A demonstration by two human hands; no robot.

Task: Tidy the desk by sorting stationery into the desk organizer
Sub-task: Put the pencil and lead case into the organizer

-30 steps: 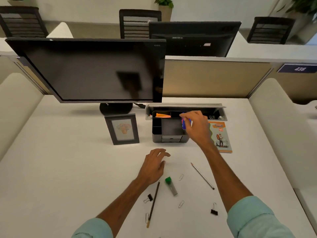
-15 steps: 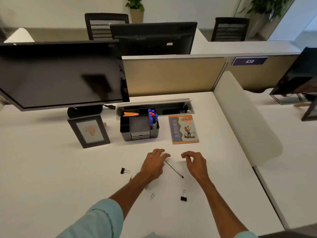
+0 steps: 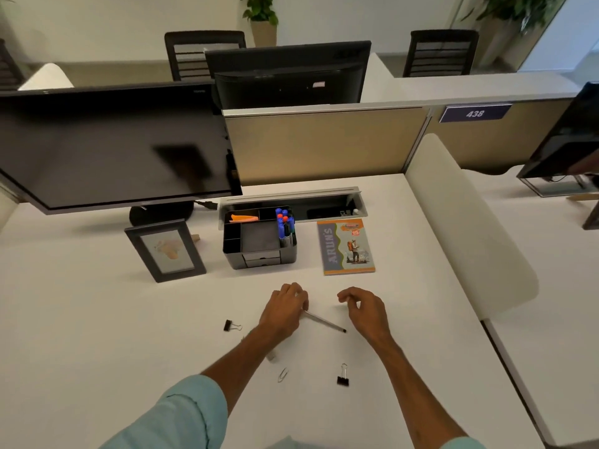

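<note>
The black desk organizer (image 3: 259,254) stands at mid-desk with blue and red markers (image 3: 285,222) upright in its right slot and an orange item (image 3: 244,218) in a back slot. In front of it a grey pencil (image 3: 325,323) lies slanted on the desk. My left hand (image 3: 283,314) has its fingers curled over the pencil's upper end. My right hand (image 3: 366,311) hovers just right of the pencil tip, loosely curled and holding nothing. Two black binder clips (image 3: 231,325) (image 3: 343,379) and a paper clip (image 3: 282,374) lie around my arms.
A picture frame (image 3: 165,251) stands left of the organizer and a notebook (image 3: 345,246) lies to its right. A large monitor (image 3: 113,147) fills the back left, with an open cable tray (image 3: 324,205) behind the organizer. A small pale object (image 3: 271,356) peeks from under my left forearm.
My right hand left the blue marker in the organizer and came back down beside the pencil. My left hand shifted onto the pencil's end and curled. The view swung right.
</note>
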